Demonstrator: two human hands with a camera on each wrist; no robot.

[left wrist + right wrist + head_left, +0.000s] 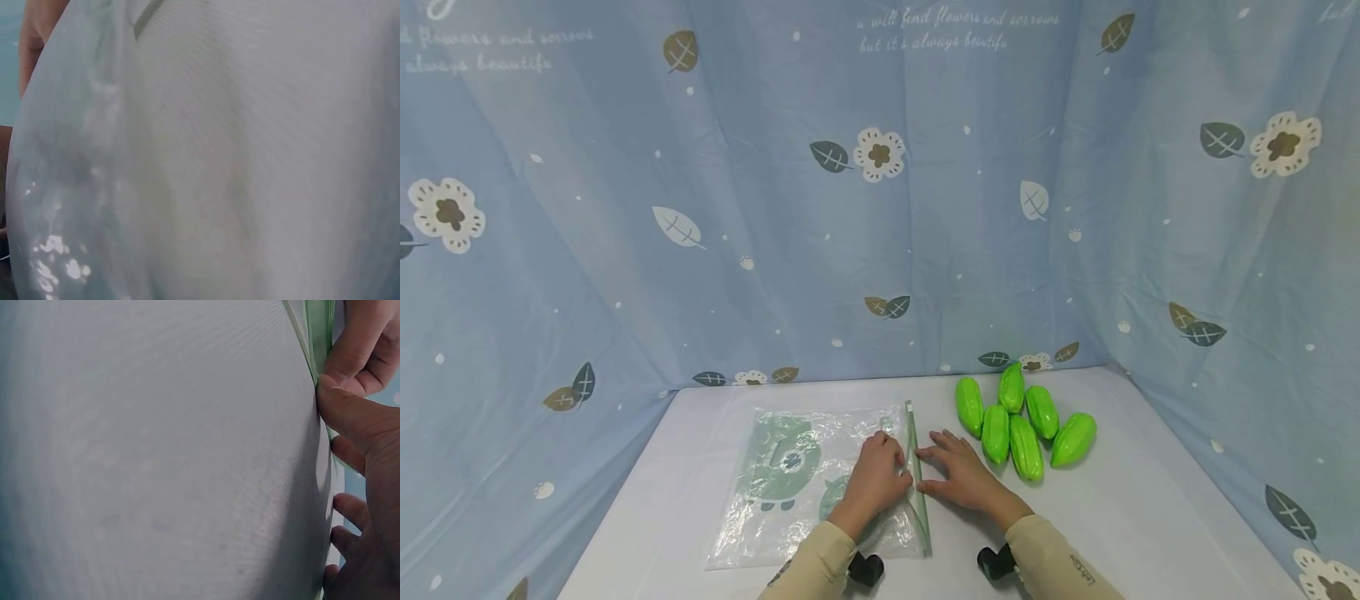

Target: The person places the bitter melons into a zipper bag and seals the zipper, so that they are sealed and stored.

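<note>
Blue curtain (pixel 880 233) is hanging behind the counter (pixel 647 508) and at both sides. At left, clear bag (pixel 811 479) is lying flat on the counter, its green print facing up. Left hand (pixel 876 475) is resting over the bag's right end, fingers curling, thumb and finger pinching the bag by its green strip (pixel 926 533), which is running along that right edge. Just right of it, right hand (pixel 962 472) is keeping its fingers spread, thumb and finger tips touching the strip; in the right wrist view, its thumb is sitting right beside the left one. Beige sleeves (pixel 1060 560) are covering both forearms. Farther right, near the right hand, six green fruits (pixel 1026 447) are lying in a loose cluster, the rightmost one tilting. The left wrist view is mostly showing blurred film.
</note>
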